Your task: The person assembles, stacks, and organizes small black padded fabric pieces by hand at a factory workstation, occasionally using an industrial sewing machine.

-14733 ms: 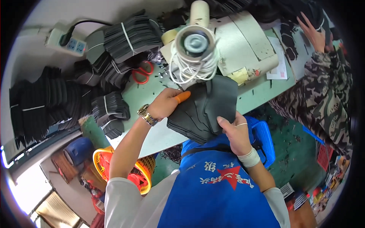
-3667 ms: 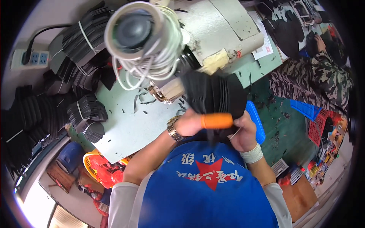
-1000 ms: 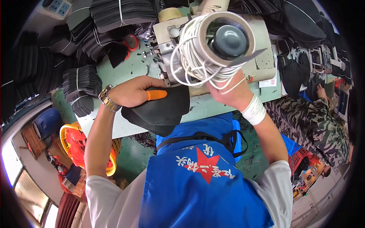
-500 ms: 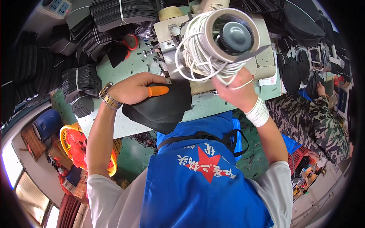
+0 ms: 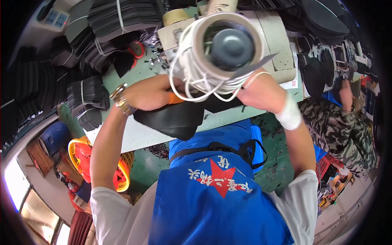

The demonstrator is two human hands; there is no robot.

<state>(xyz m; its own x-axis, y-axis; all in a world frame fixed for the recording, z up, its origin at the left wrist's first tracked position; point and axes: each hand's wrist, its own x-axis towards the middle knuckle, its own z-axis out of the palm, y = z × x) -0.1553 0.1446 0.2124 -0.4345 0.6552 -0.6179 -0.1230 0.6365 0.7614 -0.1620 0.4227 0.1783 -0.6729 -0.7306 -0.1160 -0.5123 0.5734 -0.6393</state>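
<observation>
My left hand (image 5: pixel 149 94), an orange finger cot (image 5: pixel 175 99) on its thumb, grips a stack of flat black fabric pieces (image 5: pixel 169 122) at the table's near edge. Farther right, my right hand (image 5: pixel 261 93) is closed at the end of another black piece (image 5: pixel 222 104), which reaches toward the left hand. White cord hides some of its fingers. Behind both hands stands a beige sewing machine (image 5: pixel 275 47). A coil of white cord (image 5: pixel 204 77) around a round holder with a dark knob (image 5: pixel 232 47) covers the machine's middle and its needle area.
A grey pointed blade (image 5: pixel 255 65) juts across the cord coil. Bundled black pieces (image 5: pixel 85 92) crowd the table's left and back, near red-handled scissors (image 5: pixel 136 50). A yellow basket (image 5: pixel 122 179) stands below left. At right, a co-worker in camouflage (image 5: pixel 339 126) works.
My right hand has shifted slightly right and down, and a black piece now shows between the hands. The cord coil appears farther left and lower, covering more of my left hand.
</observation>
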